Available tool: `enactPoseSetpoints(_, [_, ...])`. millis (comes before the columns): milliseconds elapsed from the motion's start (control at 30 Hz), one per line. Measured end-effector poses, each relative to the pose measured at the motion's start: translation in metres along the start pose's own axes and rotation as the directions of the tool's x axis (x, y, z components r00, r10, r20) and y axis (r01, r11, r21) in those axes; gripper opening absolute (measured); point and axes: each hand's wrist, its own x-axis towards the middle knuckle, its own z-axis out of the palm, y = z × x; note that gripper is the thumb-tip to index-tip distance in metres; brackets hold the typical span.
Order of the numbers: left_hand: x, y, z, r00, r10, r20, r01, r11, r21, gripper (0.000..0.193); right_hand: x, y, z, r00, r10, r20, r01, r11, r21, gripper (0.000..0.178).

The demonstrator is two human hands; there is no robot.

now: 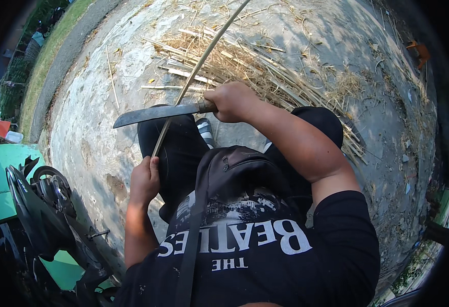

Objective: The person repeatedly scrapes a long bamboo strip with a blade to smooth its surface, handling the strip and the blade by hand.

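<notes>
My right hand (233,102) is closed round the handle of a machete (150,114), whose broad grey blade points left. Pinched in my left hand (144,180) is the near end of a long, thin bamboo strip (202,59). The strip slants up and away to the right, past the top of the view. Near its handle end, the blade lies across the strip, above my left thigh. Whether the cutting edge bites into the strip, I cannot tell.
Several split bamboo strips and curly shavings (265,77) lie heaped on the concrete ground beyond my knees. A lone strip (112,77) rests to the left. A black motorcycle (50,220) stands at lower left. A dark bag (234,166) hangs across my front.
</notes>
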Motion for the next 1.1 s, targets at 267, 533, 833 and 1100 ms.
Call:
enactPoseSetpoints(267, [0.000, -0.006, 0.007, 0.998, 0.034, -0.061, -0.039, 0.997, -0.067, 0.046, 0.011, 0.032, -0.008, 0.998, -0.016, -0.062, 0.010, 0.996, -0.089, 0.015])
enactPoseSetpoints(533, [0.002, 0.003, 0.001, 1.000, -0.005, -0.003, 0.005, 0.999, -0.035, 0.045, 0.008, -0.017, -0.008, 0.996, -0.029, 0.080, 0.037, 0.994, -0.100, 0.011])
enactPoseSetpoints(833, [0.005, -0.003, 0.002, 1.000, 0.021, 0.009, -0.021, 0.999, -0.031, 0.045, 0.010, 0.013, -0.016, 0.992, 0.104, 0.065, -0.103, 0.995, -0.006, 0.025])
enactPoseSetpoints(1100, [0.006, -0.001, 0.003, 0.999, 0.029, 0.027, -0.026, 0.994, -0.105, 0.047, 0.015, -0.001, -0.017, 0.998, -0.061, 0.022, 0.064, 0.987, -0.149, 0.014])
